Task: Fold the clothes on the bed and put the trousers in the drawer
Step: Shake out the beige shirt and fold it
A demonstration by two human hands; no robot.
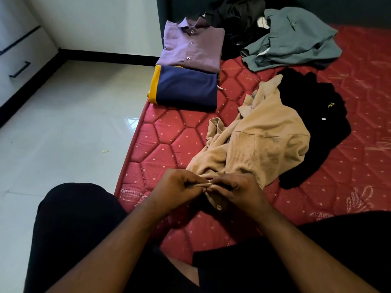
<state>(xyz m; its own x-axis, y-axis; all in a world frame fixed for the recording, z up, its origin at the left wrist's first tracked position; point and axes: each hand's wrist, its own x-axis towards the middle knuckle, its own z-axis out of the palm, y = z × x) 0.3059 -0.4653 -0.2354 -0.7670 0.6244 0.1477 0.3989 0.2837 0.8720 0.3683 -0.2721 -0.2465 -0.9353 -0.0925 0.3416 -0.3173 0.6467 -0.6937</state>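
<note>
Left hand (177, 187), right hand (237, 188) pinch near edge of crumpled beige ribbed button shirt (260, 144) together; shirt body trails away up-right over red quilted mattress (169, 132), both hands equally near.

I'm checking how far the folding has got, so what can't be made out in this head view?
- Which tan shirt button is being fastened: both hands, left hand and right hand, pinch and cover the placket.
- What the black heap holds: cut off by the top edge, too dark.
- Whether the grey-green garment is trousers: crumpled.
- Drawers: cut off by the left edge.
</note>
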